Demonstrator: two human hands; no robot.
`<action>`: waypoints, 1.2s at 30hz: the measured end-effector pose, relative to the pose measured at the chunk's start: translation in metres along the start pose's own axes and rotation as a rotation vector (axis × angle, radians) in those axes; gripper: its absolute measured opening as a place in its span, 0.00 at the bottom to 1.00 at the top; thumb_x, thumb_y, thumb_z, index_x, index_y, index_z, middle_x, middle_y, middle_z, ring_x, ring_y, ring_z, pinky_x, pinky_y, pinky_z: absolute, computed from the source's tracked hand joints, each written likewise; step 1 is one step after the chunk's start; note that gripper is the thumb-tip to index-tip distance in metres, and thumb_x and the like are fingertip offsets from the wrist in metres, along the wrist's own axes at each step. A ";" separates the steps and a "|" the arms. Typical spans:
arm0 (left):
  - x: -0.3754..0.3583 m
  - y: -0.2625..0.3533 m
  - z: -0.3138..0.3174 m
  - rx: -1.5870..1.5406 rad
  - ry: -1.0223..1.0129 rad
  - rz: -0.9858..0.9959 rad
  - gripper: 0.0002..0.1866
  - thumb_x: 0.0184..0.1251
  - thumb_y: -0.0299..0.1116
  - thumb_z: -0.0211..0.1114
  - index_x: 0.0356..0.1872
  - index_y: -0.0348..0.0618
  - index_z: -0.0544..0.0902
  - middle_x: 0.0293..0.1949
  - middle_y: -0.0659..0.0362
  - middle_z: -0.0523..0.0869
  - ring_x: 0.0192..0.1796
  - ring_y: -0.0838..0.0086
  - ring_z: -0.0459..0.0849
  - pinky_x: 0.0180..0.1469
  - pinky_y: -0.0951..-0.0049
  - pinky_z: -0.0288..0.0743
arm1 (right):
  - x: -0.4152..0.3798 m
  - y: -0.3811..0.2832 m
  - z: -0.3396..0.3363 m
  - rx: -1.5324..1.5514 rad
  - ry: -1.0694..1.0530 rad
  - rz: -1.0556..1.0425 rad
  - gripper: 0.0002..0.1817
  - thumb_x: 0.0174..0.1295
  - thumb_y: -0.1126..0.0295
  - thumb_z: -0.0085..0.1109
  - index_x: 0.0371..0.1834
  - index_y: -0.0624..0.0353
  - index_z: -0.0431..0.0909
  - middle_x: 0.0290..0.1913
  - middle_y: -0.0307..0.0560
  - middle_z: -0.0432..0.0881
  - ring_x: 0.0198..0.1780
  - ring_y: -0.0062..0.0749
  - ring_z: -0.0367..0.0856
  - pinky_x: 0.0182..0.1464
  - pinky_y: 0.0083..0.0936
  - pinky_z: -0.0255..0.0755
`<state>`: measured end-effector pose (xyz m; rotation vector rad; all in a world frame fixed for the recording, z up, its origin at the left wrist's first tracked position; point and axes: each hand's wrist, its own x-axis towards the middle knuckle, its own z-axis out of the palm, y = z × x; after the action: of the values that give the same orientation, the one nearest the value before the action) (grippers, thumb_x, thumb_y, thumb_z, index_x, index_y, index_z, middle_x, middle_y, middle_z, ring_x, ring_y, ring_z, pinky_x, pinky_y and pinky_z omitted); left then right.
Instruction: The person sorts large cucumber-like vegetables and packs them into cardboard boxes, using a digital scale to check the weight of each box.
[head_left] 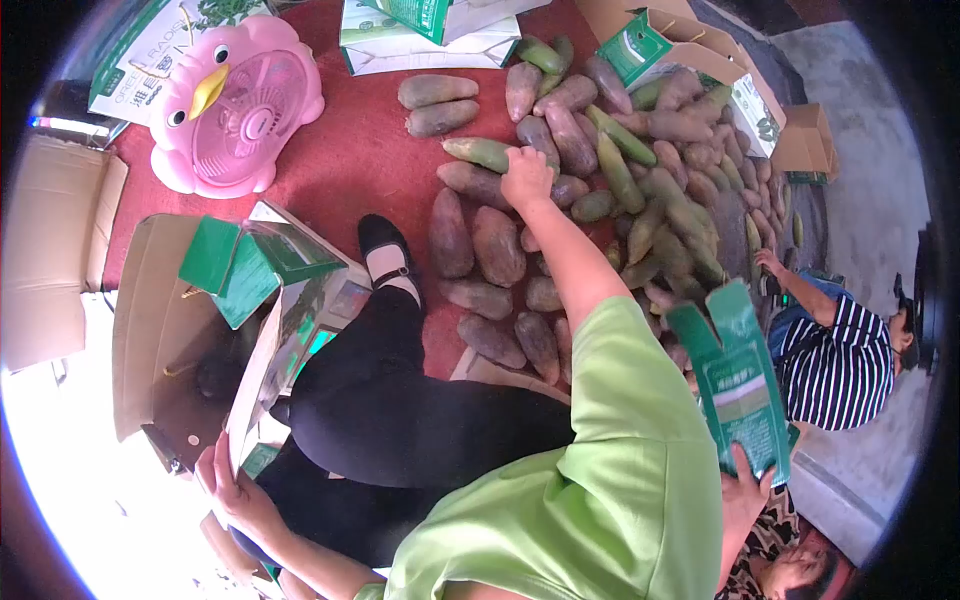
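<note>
- Left hand (228,487): fingers folded over the edge of an open green-printed carton (283,338) beside the lap, gripping its flap.
- Right hand (527,176): arm stretched out, palm down, fingers curled onto the radish pile (640,190) on the red mat (350,150). I cannot tell whether it has clasped a radish.
- Another person's hand (745,492) holds a green box (738,385).
- Pink bird-shaped fan (240,105), far left.

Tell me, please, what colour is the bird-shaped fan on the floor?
The fan is pink with a yellow beak; head view.
</note>
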<state>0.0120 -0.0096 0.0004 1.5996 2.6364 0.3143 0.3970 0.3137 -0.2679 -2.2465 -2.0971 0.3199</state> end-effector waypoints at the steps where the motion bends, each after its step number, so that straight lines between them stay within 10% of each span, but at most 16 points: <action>1: 0.000 0.001 0.000 0.003 0.009 -0.007 0.23 0.54 0.14 0.54 0.50 0.45 0.81 0.45 0.54 0.77 0.50 0.60 0.77 0.53 0.61 0.72 | 0.003 0.003 0.001 -0.057 -0.023 0.024 0.15 0.52 0.72 0.57 0.45 0.54 0.76 0.51 0.48 0.74 0.57 0.44 0.69 0.51 0.45 0.68; 25: 0.004 0.007 -0.003 -0.021 0.017 -0.003 0.23 0.51 0.14 0.53 0.50 0.41 0.81 0.42 0.53 0.78 0.47 0.62 0.77 0.52 0.64 0.71 | 0.003 0.046 -0.015 -0.123 -0.267 0.108 0.23 0.46 0.64 0.67 0.46 0.56 0.73 0.46 0.48 0.80 0.53 0.41 0.76 0.54 0.44 0.67; 29: 0.005 0.003 -0.001 -0.002 0.035 0.043 0.24 0.47 0.13 0.54 0.49 0.41 0.81 0.41 0.52 0.77 0.45 0.59 0.77 0.49 0.63 0.71 | -0.005 0.062 -0.009 0.991 -0.640 0.570 0.24 0.40 0.54 0.74 0.37 0.57 0.81 0.39 0.41 0.80 0.38 0.30 0.75 0.42 0.32 0.68; 36: 0.005 0.002 -0.001 -0.006 0.072 0.082 0.22 0.45 0.13 0.54 0.44 0.38 0.82 0.39 0.52 0.77 0.44 0.58 0.77 0.48 0.63 0.71 | -0.082 0.036 -0.050 1.529 -0.739 0.423 0.23 0.53 0.58 0.64 0.51 0.55 0.76 0.44 0.39 0.80 0.41 0.28 0.78 0.39 0.28 0.71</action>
<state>0.0110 -0.0042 0.0016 1.7297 2.6232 0.3898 0.4369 0.2352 -0.2156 -1.4619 -0.6457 2.0585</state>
